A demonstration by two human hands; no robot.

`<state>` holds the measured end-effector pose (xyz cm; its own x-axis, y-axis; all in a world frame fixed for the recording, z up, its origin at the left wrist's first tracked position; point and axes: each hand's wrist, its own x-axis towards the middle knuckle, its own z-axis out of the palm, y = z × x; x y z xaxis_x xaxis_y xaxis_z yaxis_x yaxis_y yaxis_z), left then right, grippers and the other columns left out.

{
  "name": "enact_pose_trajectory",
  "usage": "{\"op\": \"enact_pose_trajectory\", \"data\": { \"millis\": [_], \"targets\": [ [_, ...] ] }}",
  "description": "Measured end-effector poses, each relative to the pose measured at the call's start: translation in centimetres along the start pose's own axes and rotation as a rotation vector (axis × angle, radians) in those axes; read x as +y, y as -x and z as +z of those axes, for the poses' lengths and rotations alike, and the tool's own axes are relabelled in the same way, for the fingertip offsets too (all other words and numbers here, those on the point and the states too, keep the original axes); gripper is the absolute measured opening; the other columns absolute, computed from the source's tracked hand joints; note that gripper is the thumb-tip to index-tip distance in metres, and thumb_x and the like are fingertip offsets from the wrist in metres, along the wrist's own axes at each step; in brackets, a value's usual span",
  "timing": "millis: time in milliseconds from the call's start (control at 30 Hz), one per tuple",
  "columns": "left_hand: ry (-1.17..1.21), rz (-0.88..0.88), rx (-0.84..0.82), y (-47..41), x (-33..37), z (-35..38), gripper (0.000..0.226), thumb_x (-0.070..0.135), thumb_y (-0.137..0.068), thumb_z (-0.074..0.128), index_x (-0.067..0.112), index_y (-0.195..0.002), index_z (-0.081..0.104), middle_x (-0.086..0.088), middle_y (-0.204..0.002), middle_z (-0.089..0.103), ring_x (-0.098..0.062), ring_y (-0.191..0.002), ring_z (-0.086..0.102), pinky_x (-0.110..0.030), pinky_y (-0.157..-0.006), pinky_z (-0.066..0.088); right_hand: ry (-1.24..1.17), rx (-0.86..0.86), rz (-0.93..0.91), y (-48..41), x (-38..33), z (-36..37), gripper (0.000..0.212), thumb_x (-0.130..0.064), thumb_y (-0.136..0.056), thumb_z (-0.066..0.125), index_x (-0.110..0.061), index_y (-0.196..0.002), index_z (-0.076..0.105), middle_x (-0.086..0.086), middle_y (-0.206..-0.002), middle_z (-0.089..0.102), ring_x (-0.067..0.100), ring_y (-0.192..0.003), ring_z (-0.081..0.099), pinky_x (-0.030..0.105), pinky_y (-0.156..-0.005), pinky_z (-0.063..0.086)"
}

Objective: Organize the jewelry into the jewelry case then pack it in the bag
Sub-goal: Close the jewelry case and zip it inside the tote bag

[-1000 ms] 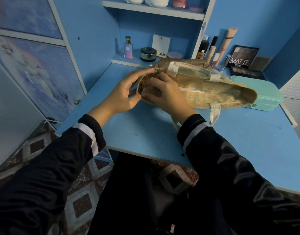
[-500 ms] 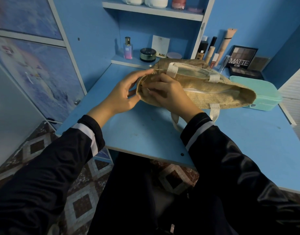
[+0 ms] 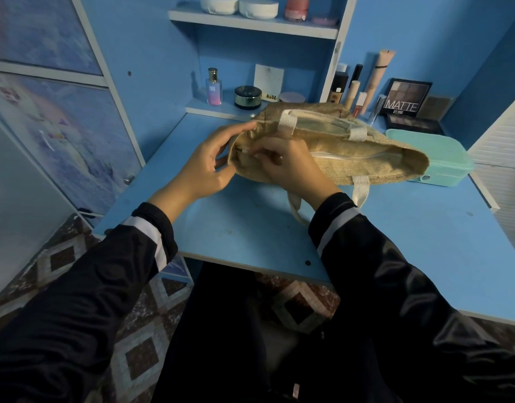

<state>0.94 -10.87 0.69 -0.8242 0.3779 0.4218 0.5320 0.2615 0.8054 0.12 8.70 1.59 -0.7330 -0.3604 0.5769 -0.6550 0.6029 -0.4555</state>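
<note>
A tan woven bag [image 3: 355,167] with white strap handles lies on its side on the blue desk [image 3: 250,228]. A white zipper [image 3: 352,154] runs along its top edge. My left hand [image 3: 204,167] grips the bag's left end, fingers over the top edge and thumb underneath. My right hand [image 3: 291,167] pinches the zipper pull at that same left end. A teal jewelry case [image 3: 436,161] with its lid down sits on the desk just behind the bag's right end, partly hidden by it. No jewelry is in sight.
Cosmetics stand along the back: a perfume bottle [image 3: 214,88], a round jar [image 3: 247,97], several tubes [image 3: 364,85] and a MATTE palette [image 3: 406,98]. Shelves [image 3: 250,23] rise above. A cupboard door [image 3: 61,126] is at left. The desk's front edge is near my lap.
My right hand has shifted a little left along the zipper toward the bag's left end. My left hand and the bag have hardly moved.
</note>
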Motion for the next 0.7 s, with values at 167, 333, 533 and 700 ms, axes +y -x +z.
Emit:
{"op": "enact_pose_trajectory", "data": {
  "millis": [167,333,533,700],
  "targets": [
    [-0.026,0.021,0.002,0.1,-0.3,0.3,0.072,-0.019,-0.082,0.048,0.02,-0.142,0.045,-0.003,-0.142,0.049,-0.022,-0.136,0.044,-0.054,-0.106,0.044,0.021,0.0,0.1,1.6,0.5,-1.5,0.025,-0.001,-0.085,0.057,-0.015,-0.094,0.076,-0.005,-0.096,0.069,0.008,-0.088,0.06,0.004,-0.079,0.037],
    [-0.098,0.071,0.008,0.0,-0.2,0.4,0.071,-0.02,-0.08,0.052,0.014,-0.142,0.046,-0.003,-0.139,0.05,-0.018,-0.132,0.047,-0.043,-0.105,0.047,0.034,0.026,0.234,4.1,2.7,-4.7,0.025,-0.004,-0.089,0.058,-0.019,-0.097,0.076,-0.008,-0.09,0.07,0.0,-0.07,0.058,0.009,-0.063,0.039],
    [-0.324,0.178,-0.058,-1.1,1.0,0.2,0.069,-0.005,-0.074,0.056,0.02,-0.139,0.05,0.0,-0.138,0.048,-0.006,-0.13,0.044,-0.021,-0.11,0.032,-0.011,-0.012,0.275,3.9,3.3,-5.5,0.02,-0.011,-0.09,0.062,-0.021,-0.1,0.076,-0.01,-0.091,0.07,-0.006,-0.075,0.058,0.008,-0.065,0.04],
    [-0.375,0.163,-0.136,-3.0,2.7,-0.4,0.053,0.009,-0.082,0.061,0.025,-0.133,0.055,0.009,-0.134,0.055,-0.007,-0.126,0.051,-0.032,-0.109,0.04,-0.106,-0.028,0.324,3.2,3.5,-5.8,0.018,-0.014,-0.09,0.065,-0.023,-0.101,0.076,-0.01,-0.092,0.071,-0.001,-0.08,0.06,0.012,-0.07,0.044]
  ]
}}
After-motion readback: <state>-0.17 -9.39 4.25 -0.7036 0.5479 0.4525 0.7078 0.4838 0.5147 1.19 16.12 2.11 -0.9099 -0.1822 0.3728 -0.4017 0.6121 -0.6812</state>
